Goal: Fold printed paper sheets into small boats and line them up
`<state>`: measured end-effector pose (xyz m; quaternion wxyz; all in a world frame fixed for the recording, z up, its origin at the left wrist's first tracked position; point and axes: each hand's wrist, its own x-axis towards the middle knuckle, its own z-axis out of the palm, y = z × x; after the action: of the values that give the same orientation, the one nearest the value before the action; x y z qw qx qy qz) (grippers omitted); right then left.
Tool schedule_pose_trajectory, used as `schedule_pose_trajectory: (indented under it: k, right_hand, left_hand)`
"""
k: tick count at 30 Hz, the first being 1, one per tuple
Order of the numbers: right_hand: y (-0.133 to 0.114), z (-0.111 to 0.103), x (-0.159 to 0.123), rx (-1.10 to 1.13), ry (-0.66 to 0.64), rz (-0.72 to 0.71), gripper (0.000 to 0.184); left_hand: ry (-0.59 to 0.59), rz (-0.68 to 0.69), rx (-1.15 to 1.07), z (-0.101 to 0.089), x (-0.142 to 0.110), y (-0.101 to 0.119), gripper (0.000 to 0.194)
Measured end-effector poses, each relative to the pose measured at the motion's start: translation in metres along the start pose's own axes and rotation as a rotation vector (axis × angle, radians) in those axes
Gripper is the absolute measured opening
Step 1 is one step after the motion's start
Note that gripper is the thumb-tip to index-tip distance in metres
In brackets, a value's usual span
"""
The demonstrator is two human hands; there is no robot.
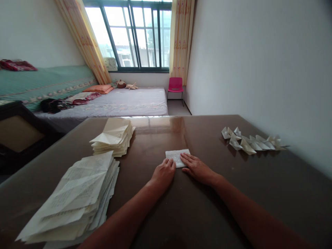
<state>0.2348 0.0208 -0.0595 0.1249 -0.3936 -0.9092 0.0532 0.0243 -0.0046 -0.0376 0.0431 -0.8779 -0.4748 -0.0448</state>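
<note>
A small folded sheet of paper (177,157), pale with lines of writing on it, lies on the brown table in front of me. At its lower left edge, my left hand (165,170) presses down with bent fingers held close together. My right hand (196,167) rests flat across the paper's right side, fingers stretched out and the thumb apart. Part of the sheet is hidden beneath both hands.
Folded paper boats (248,146) stand in a group at the table's right. On the left are two stacks of creased sheets, a near stack (77,188) and a far stack (114,133). A bed (135,100) and pink chair (175,85) are beyond the glossy table (145,207).
</note>
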Motion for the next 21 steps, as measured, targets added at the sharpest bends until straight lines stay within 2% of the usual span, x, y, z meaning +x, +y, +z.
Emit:
schedule_pose_trajectory:
  k: [6,11,16,21]
  right_hand:
    - [0.002,0.004,0.013,-0.127,0.035,-0.018,0.047]
    - [0.001,-0.005,0.024,-0.192,-0.020,-0.056,0.044]
    - [-0.010,0.000,0.024,-0.204,0.012,0.038,0.047]
    - [-0.016,0.013,0.019,-0.192,0.079,0.114,0.048]
  left_hand:
    - [0.110,0.019,-0.027,0.001,0.005,-0.008,0.031]
    - [0.073,-0.039,0.042,0.006,0.009,0.000,0.034]
    - [0.044,-0.028,0.023,0.016,0.012,0.005,0.041]
    - [0.162,0.019,-0.063,0.023,0.006,0.005,0.044]
